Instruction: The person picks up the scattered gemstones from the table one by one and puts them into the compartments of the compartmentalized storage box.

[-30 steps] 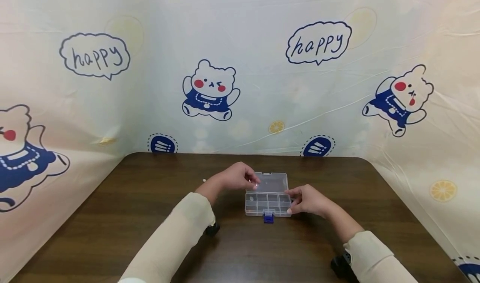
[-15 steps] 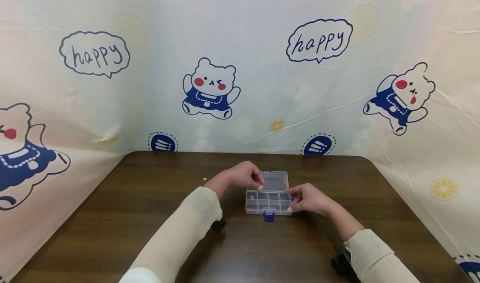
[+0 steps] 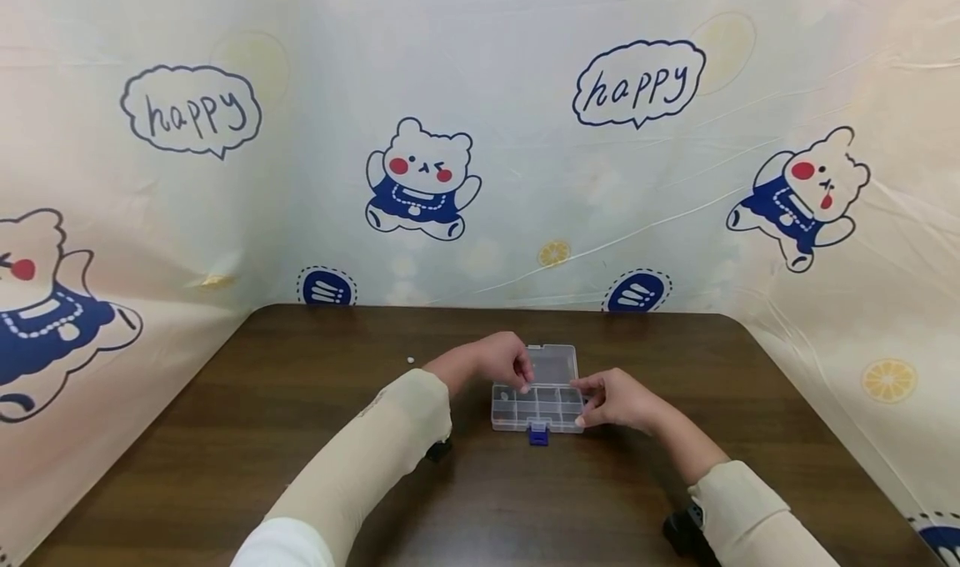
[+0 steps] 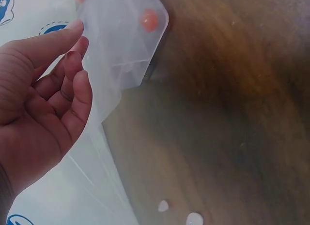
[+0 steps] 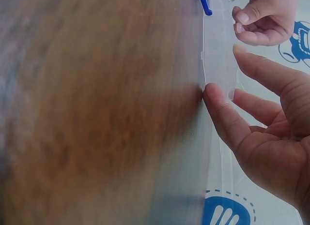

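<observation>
Just above the clear box (image 3: 549, 409) on the table (image 3: 525, 500), the left hand (image 3: 507, 359) bends its fingers nearly together, any hold unclear, while the right hand (image 3: 618, 399) grips the box's right end between parted fingers.

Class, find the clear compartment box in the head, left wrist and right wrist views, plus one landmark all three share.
Head: clear compartment box, below and right of centre.
Left wrist: box at the top, left of centre.
Right wrist: box at the top, right of centre.
Shared landmark: the left hand, seen in all three.
</observation>
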Demonstrator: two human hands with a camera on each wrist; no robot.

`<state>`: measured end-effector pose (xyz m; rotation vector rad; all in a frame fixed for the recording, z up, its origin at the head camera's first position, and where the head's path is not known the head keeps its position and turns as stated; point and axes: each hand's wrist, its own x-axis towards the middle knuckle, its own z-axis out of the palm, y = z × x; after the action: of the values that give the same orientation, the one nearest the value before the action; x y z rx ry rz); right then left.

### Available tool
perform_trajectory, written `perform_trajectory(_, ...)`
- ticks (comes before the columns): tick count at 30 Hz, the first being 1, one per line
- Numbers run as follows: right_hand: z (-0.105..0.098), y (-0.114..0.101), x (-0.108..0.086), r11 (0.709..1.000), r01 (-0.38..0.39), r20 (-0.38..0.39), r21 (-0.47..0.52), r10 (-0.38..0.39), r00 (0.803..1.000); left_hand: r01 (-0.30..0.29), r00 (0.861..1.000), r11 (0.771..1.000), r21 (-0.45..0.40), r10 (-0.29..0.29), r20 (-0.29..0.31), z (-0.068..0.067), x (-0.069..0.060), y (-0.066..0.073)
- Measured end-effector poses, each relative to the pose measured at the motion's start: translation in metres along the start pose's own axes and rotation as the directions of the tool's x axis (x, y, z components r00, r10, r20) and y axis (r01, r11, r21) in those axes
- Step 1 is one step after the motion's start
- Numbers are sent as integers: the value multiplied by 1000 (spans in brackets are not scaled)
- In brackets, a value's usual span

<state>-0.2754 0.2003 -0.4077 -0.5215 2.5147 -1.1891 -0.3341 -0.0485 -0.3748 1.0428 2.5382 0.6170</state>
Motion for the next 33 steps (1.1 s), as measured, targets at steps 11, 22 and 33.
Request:
perform_trajectory(11,-2,-1,-1,1000,-7,-7,-4,7,1000,-5,1000,1000,1,5,-22,10,2,-2)
perform_trajectory(22,-1,0,0,1000,-1,6,-2,1,1000,23,998,998,-54,-26,-56,6,-6,1)
perform_trajectory(33,0,1,1,1000,-23,-4,-3,23,1000,-24,995,997,-72,16,-103,-8,-23,-7)
